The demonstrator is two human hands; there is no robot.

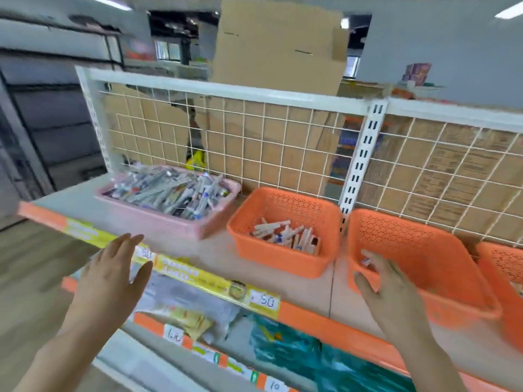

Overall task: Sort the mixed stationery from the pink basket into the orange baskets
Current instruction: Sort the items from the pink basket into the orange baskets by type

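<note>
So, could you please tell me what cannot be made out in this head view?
All in the head view:
Pink basket: motion blur, so the stationery types inside are unreadable.
Middle orange basket: the right hand hides its front left corner.
Rightmost orange basket: cut off by the frame edge.
Yellow shelf label: the print is too blurred to read.

Left hand (113, 274) and right hand (392, 290) reach forward, fingers straight (neither grip holding anything).

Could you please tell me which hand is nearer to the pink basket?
Left. The left hand hovers just before the pink basket; the right hand is far off, at an orange basket.
</note>
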